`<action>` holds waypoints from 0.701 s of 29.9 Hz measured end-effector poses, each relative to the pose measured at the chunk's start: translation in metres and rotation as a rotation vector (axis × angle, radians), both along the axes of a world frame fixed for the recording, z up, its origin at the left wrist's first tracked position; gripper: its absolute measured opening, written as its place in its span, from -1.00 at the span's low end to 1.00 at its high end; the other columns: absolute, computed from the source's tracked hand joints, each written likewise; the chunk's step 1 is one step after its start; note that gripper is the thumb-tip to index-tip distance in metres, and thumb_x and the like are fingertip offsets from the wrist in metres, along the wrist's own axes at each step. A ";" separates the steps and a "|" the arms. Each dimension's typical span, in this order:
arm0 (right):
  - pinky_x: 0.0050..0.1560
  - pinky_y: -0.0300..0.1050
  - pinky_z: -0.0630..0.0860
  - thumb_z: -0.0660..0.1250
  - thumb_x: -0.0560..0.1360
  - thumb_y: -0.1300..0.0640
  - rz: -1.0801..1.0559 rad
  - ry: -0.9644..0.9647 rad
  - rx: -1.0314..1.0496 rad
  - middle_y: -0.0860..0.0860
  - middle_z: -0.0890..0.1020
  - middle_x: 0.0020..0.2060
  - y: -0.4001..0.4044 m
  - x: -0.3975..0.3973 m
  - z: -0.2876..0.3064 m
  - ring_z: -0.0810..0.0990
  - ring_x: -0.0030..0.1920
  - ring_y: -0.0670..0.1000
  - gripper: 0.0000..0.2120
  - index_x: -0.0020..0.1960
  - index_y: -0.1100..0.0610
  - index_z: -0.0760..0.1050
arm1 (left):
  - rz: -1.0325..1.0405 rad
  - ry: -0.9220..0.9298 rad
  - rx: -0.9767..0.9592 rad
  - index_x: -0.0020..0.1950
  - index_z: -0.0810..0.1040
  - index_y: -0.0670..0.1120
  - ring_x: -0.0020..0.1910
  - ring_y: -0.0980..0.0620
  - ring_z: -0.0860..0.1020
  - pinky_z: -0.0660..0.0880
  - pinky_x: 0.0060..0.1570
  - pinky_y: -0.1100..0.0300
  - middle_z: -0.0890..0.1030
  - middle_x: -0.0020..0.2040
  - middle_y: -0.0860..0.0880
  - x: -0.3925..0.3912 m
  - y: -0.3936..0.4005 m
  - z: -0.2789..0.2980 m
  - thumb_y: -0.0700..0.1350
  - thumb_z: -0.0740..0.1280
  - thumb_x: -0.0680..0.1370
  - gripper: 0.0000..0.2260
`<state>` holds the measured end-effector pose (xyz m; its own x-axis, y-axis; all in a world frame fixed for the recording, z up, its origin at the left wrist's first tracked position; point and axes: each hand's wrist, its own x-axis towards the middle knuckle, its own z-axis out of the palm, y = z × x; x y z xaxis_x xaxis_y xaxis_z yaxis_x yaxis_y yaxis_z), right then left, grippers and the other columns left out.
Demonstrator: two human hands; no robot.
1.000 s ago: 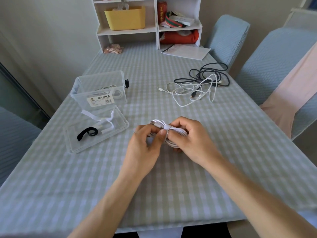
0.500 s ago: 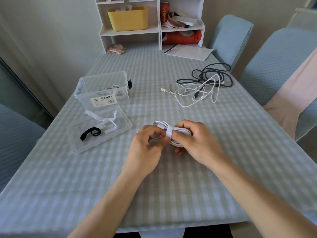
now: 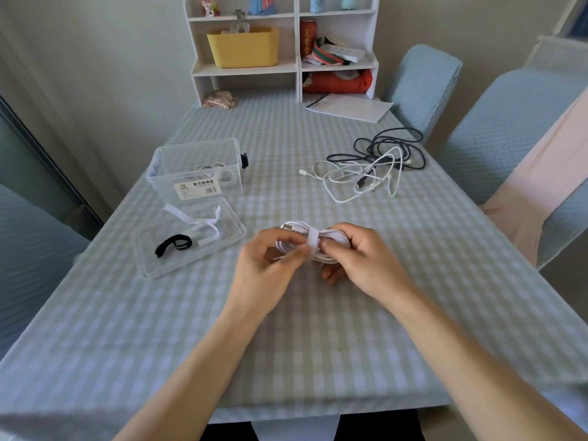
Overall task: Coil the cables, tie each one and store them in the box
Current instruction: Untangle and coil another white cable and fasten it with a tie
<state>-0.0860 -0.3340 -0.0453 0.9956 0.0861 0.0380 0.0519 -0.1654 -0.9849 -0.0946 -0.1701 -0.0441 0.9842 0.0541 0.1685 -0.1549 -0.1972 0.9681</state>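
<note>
**Both hands on a strapped white cable**

While the left hand (image 3: pixel 267 265) pinches the near side of the coiled white cable (image 3: pixel 331 241) between thumb and fingers, the right hand (image 3: pixel 359 262) curls round the coil's other end, thumb on top and fingers underneath. A white strap (image 3: pixel 313 238) runs across the middle of the coil, right between the two thumbs, and both thumb tips sit against it. The bundle is held just above the desk (image 3: pixel 318 345), near its centre, in front of the person.

To the left, a clear plastic box (image 3: pixel 194 168) stands upright with a printed label on its near wall; something white and coiled shows through its side. Just in front of the box lies its clear lid (image 3: pixel 191 253), turned up like a tray, holding a black strap (image 3: pixel 173 245) bent in a loop and a few white straps (image 3: pixel 203 222) lying across one another.

Farther back on the right, well apart from the hands, a loose tangle of white cables (image 3: pixel 356 176) overlaps a dark cable (image 3: pixel 391 148) that sprawls in open loops.

At the far edge of the desk stands a white shelf unit (image 3: pixel 299 68) with a yellow basket (image 3: pixel 243 46) in it, and a sheet of paper (image 3: pixel 350 106) lies beside its foot.
</note>
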 end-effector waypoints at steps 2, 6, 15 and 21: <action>-0.29 0.05 0.61 0.30 0.58 0.25 0.015 -0.004 -0.034 0.11 0.65 -0.36 0.000 0.000 -0.001 0.65 -0.37 0.11 -0.90 -0.06 0.25 0.57 | 0.042 -0.016 -0.079 -0.13 0.53 -0.07 -0.16 0.03 0.65 0.59 -0.12 0.04 0.67 -0.03 0.01 0.000 0.005 0.002 -0.31 0.43 0.49 -0.84; -0.32 -0.03 0.60 0.30 0.57 0.26 0.028 -0.037 -0.098 0.06 0.65 -0.39 -0.001 -0.004 -0.001 0.65 -0.39 0.08 -0.92 0.00 0.17 0.57 | -0.035 -0.093 0.146 0.08 0.52 0.12 -0.16 0.02 0.66 0.62 -0.19 -0.03 0.66 -0.06 0.08 0.003 0.012 0.001 -0.27 0.36 0.52 -0.71; -0.21 -0.07 0.56 0.46 0.45 0.13 0.064 -0.219 -0.572 -0.09 0.66 -0.23 -0.004 -0.002 0.010 0.63 -0.25 -0.07 -0.88 -0.02 0.04 0.61 | 0.000 -0.035 0.212 0.04 0.69 0.01 -0.26 0.05 0.69 0.65 -0.12 -0.01 0.72 -0.12 0.07 0.003 0.014 0.002 -0.27 0.40 0.53 -0.79; -0.24 0.02 0.46 0.19 0.61 0.05 0.158 -0.512 -1.121 0.06 0.55 -0.11 0.003 -0.004 0.021 0.56 -0.16 0.14 -0.79 0.00 0.19 0.46 | -0.059 0.013 0.244 0.04 0.66 0.02 -0.31 0.02 0.68 0.65 -0.15 0.09 0.70 -0.12 0.02 0.006 0.024 0.007 -0.25 0.40 0.55 -0.82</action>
